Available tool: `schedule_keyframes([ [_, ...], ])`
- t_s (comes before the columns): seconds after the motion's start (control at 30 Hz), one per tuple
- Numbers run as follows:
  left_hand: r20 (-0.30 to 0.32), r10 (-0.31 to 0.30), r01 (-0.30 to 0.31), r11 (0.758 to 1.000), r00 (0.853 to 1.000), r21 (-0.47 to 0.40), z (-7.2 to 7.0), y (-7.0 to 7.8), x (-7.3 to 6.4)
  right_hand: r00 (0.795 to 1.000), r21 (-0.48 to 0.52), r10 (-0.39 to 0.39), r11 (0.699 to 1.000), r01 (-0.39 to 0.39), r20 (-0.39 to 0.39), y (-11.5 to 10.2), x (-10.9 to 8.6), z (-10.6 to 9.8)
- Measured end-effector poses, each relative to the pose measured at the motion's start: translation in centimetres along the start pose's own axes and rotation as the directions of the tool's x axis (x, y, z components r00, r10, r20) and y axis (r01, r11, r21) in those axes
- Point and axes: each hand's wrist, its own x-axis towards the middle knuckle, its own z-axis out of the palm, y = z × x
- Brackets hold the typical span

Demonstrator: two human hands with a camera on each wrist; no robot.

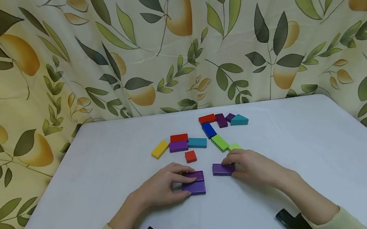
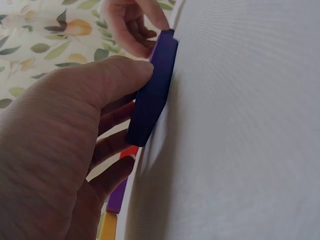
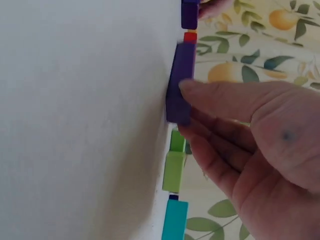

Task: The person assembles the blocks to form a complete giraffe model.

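My left grip pinches two blocks together, my thumb on the near side: a plum block and, touching its near edge, a violet block. They lie on the white counter. My right grip is closed about a purple block, thumb near, fingers on the far side; a gap parts it from the pair. Just beyond the pair sits a small red block. Farther off, a teal block touches another purple piece; a yellow block slants at its left. A green block lies beyond my right fingers, and a blue block beyond that.
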Motion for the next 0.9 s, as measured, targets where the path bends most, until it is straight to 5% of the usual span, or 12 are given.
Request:
schedule_keyframes([
  [0.37, -0.008, 0.041, -0.041, 0.999, 0.999, -0.01, 0.0, -0.2, 0.0, 0.987, 0.113, -0.098, 0.99, 0.083, 0.129, -1.0, -0.5, 0.1],
  [0.9, 0.001, 0.018, -0.018, 1.0, 1.0, -0.004, 0.0, 0.0, 0.0, 0.974, 0.109, -0.18, 0.98, 0.165, 0.137, -1.7, -0.2, 0.7],
])
